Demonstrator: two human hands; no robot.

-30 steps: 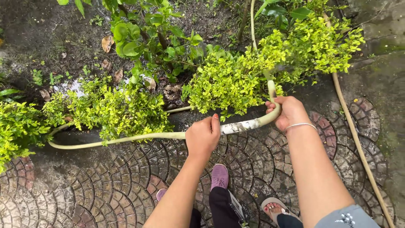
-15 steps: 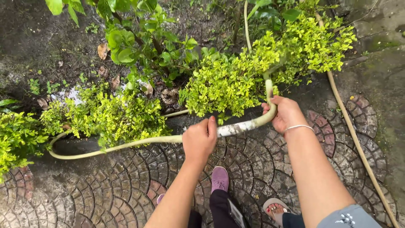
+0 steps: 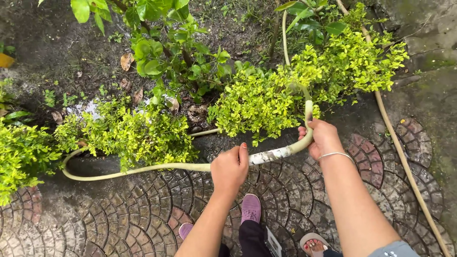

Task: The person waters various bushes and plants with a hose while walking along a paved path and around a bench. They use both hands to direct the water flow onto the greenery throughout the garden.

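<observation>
Both of my hands grip a pale yellow-green garden hose [image 3: 157, 167]. My left hand [image 3: 230, 167] is closed around it at the middle, next to a whitish worn patch [image 3: 271, 155]. My right hand [image 3: 322, 137], with a silver bangle on the wrist, holds the hose where it bends upward, its end pointing into a bright yellow-green shrub [image 3: 266, 95]. The hose tip is partly hidden by the leaves. To the left the hose loops back under another low shrub [image 3: 128, 131].
Wet patterned paving [image 3: 124, 214] lies underfoot, dark wet soil [image 3: 52, 47] behind the plants. A second tan hose [image 3: 404, 162] runs along the right. A purple shoe [image 3: 250, 208] and a sandalled foot [image 3: 312, 243] are below. A broad-leaved plant [image 3: 166, 43] stands behind.
The view has shifted slightly. Both hands keep their grip on the hose, which stays pointed into the shrub; the hose loop at left sits a little lower in view.
</observation>
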